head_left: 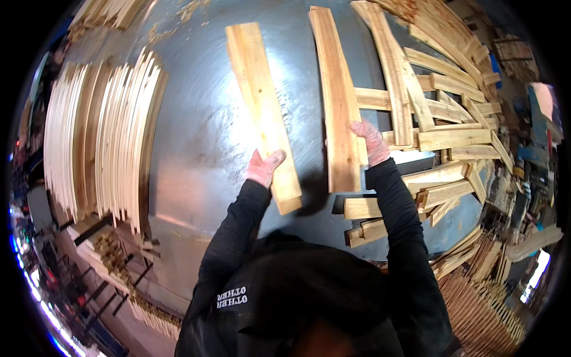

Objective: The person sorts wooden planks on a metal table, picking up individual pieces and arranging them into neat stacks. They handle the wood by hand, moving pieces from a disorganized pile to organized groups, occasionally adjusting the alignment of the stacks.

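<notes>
My left hand [263, 168] is closed on the near part of a pale wooden board [262, 98], its thumb lying across the top face. A second board shows from under this one at the near end. To the right, my right hand [372, 143] grips the right edge of another wooden board [336, 107], which also has a piece showing beneath it. Both boards point away from me over a shiny metal table [190, 131], with a gap between them. The fingers under the boards are hidden.
Thin boards [113, 137] stand on edge in a neat row at the left. On the right, a loose heap of boards [455, 140] covers the table, and two longer boards [389, 71] lie beside my right hand. Stacked slats [476, 297] fill the lower right.
</notes>
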A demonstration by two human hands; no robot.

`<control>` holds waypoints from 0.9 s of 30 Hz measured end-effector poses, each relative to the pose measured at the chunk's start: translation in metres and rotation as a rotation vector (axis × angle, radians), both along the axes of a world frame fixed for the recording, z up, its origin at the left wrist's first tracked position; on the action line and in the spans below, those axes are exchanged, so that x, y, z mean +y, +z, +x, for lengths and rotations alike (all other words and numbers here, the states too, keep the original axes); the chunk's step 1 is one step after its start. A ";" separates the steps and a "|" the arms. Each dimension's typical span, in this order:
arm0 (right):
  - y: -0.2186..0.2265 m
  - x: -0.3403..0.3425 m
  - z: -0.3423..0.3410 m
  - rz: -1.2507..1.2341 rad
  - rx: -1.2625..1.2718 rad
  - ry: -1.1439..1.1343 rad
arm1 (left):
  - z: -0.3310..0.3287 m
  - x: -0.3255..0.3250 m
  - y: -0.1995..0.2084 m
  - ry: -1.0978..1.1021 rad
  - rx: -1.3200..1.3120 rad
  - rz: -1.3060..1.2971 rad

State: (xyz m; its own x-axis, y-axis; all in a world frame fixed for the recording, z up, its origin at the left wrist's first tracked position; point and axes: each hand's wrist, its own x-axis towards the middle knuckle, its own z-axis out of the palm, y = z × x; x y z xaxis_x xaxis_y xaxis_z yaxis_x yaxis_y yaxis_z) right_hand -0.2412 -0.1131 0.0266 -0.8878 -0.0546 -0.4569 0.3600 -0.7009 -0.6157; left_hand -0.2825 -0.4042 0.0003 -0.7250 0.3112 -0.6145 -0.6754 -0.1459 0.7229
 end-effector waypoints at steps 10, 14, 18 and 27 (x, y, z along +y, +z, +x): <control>0.005 -0.127 -0.026 1.216 -0.297 0.453 | 0.002 0.018 -0.043 0.186 -0.067 0.141; -0.013 -0.112 0.003 0.288 -0.091 0.187 | -0.014 -0.055 0.020 0.035 0.036 -0.215; -0.009 -0.095 0.028 0.147 -0.125 0.071 | -0.028 -0.137 0.074 -0.536 0.490 -1.505; 0.021 -0.073 0.063 0.410 -0.045 0.250 | -0.021 -0.158 0.062 -0.687 0.814 -1.774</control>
